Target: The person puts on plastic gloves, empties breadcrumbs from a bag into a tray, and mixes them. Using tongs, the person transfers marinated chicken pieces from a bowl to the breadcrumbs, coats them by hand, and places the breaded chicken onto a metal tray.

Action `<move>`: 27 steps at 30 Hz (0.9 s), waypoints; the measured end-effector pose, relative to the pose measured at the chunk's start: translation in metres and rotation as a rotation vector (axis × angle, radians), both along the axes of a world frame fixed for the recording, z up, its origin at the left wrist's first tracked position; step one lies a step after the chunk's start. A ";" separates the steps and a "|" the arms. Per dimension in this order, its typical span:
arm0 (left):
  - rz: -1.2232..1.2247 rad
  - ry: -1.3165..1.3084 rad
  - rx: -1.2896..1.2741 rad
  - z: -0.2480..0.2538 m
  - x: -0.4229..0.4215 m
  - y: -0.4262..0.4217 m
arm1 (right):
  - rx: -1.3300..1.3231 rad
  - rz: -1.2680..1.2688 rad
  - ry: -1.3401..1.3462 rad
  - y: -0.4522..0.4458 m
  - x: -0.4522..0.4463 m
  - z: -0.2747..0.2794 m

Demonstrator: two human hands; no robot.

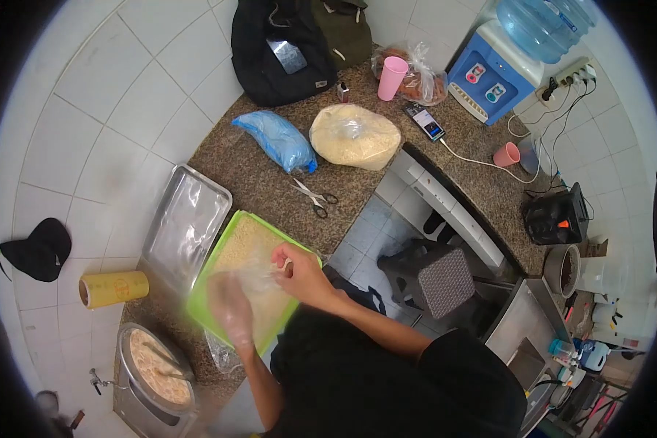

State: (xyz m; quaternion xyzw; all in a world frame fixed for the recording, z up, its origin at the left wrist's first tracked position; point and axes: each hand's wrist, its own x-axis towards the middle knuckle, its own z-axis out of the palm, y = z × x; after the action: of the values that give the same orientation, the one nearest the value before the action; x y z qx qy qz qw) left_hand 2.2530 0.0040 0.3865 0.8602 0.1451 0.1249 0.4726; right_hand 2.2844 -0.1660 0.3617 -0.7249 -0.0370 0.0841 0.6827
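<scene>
The right hand is pinching a thin, clear plastic film that is stretching toward the left hand, which is wearing a clear plastic glove and blurring, so whether it is open or closed cannot be told. Beneath both hands, a bright green rectangular plastic tray is holding pale crumbs. Beyond them, black-handled metal scissors are lying on the speckled brown stone surface.
</scene>
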 end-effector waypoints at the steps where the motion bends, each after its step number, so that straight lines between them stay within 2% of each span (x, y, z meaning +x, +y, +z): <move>1: -0.009 0.009 -0.069 0.003 0.000 -0.009 | 0.018 -0.020 -0.025 0.002 0.001 0.002; 2: -0.018 0.022 -0.139 0.007 0.000 -0.017 | 0.034 -0.041 -0.045 0.006 0.000 0.003; 4: -0.230 0.090 -0.167 -0.012 -0.007 -0.014 | 0.019 -0.057 -0.063 0.004 -0.001 0.009; 6: -0.295 0.340 -0.405 -0.018 -0.005 -0.011 | -0.040 -0.050 -0.066 -0.002 0.001 0.018; 9: 0.032 0.306 0.143 -0.029 -0.003 0.013 | -0.160 -0.214 -0.179 -0.009 0.004 0.002; 12: 0.077 -0.053 0.315 -0.028 0.007 0.024 | -0.150 -0.247 -0.241 -0.019 0.007 0.002; 13: -0.001 -0.018 0.301 -0.027 0.007 0.022 | -0.168 -0.243 -0.248 -0.022 0.008 0.005; 14: -0.013 -0.052 0.113 -0.004 0.013 -0.002 | -0.180 -0.229 -0.253 -0.022 0.008 0.009; 16: -0.079 -0.068 -0.085 0.032 0.019 -0.044 | -0.159 -0.211 -0.234 -0.016 0.006 0.022; 20: -0.301 0.300 -0.188 0.020 0.031 -0.026 | -0.162 -0.292 -0.215 -0.021 -0.002 0.065; 23: -0.211 0.044 -0.145 0.047 0.031 -0.033 | -0.224 -0.354 -0.217 -0.038 -0.013 0.090; 25: -0.160 -0.183 -0.239 0.091 0.030 -0.063 | -0.217 -0.382 -0.242 -0.045 -0.020 0.102; 27: -0.269 -0.279 -0.165 0.096 0.031 -0.069 | -0.224 -0.400 -0.266 -0.054 -0.026 0.114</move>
State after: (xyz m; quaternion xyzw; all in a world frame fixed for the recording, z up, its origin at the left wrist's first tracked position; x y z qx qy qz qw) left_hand 2.2837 -0.0650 0.4822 0.8046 -0.0282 0.1662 0.5695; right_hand 2.2579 -0.2196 0.4754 -0.7936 0.0273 -0.1449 0.5903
